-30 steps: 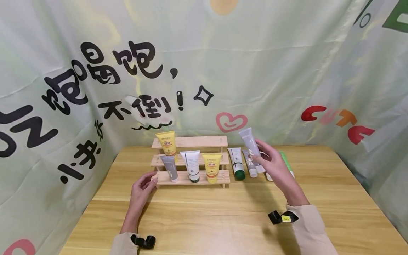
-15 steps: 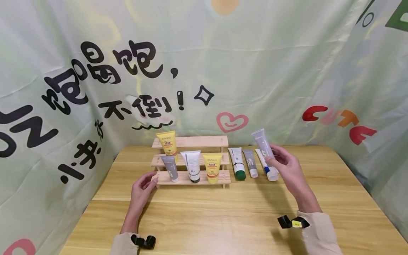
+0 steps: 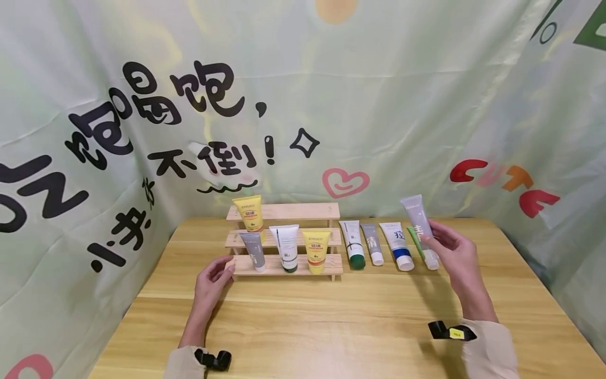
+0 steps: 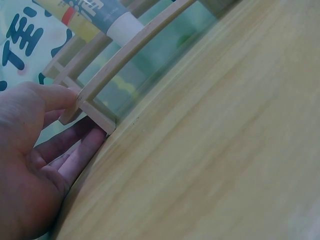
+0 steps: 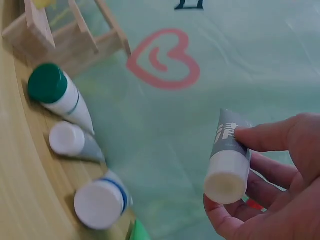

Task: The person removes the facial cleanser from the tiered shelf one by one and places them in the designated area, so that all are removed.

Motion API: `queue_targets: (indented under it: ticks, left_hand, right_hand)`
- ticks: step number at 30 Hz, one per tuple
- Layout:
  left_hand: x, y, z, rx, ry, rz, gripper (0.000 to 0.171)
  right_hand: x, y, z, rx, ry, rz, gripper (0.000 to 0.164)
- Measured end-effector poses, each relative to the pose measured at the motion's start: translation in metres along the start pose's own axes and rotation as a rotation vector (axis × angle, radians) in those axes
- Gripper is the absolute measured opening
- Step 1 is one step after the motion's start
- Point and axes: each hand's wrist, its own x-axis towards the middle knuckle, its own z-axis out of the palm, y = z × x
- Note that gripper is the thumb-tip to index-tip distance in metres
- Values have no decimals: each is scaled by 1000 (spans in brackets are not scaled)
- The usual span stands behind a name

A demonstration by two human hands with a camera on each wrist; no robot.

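Observation:
In the head view my left hand [image 3: 211, 281] holds the left end of a three-tier wooden display stand [image 3: 303, 211]. Its thumb lies on the lowest board, with fingers by the stand's leg [image 4: 102, 119] in the left wrist view. My right hand [image 3: 458, 258] grips a lilac-grey squeeze tube [image 3: 418, 218], raised off the table with its white cap [image 5: 226, 177] down. Part of a green tube [image 3: 413, 235] shows behind it. On the lowest board stand a small grey tube [image 3: 254, 251], a white tube [image 3: 286, 247] and a yellow tube [image 3: 316, 250].
Another yellow tube [image 3: 249, 214] stands higher on the stand. To the stand's right are a white tube with a green cap [image 3: 352, 243], a small grey tube [image 3: 372, 243] and a white-and-blue tube [image 3: 397, 245]. A printed curtain [image 3: 402, 116] hangs behind the wooden table [image 3: 303, 326].
My right hand has carried the lilac-grey tube to the right, uncovering the white-and-blue tube and now passing in front of the green one. My left hand has stayed on the stand.

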Motion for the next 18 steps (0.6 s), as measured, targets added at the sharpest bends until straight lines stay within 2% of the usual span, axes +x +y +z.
queue_targets:
  ticks: [2, 5, 9, 18]
  left_hand:
    - [0, 0, 0, 8, -2, -6, 39]
    - [0, 1, 0, 13, -3, -8, 38]
    - [0, 1, 0, 16, -2, -5, 37]
    - [0, 2, 0, 23, 1, -16, 37]
  right_hand:
    - [1, 4, -6, -18, 31, 20, 57]
    - [3, 11, -13, 14, 75, 33, 55]
    - [6, 21, -23, 117, 116, 47, 52]
    - [13, 40, -37, 124, 201, 132, 47]
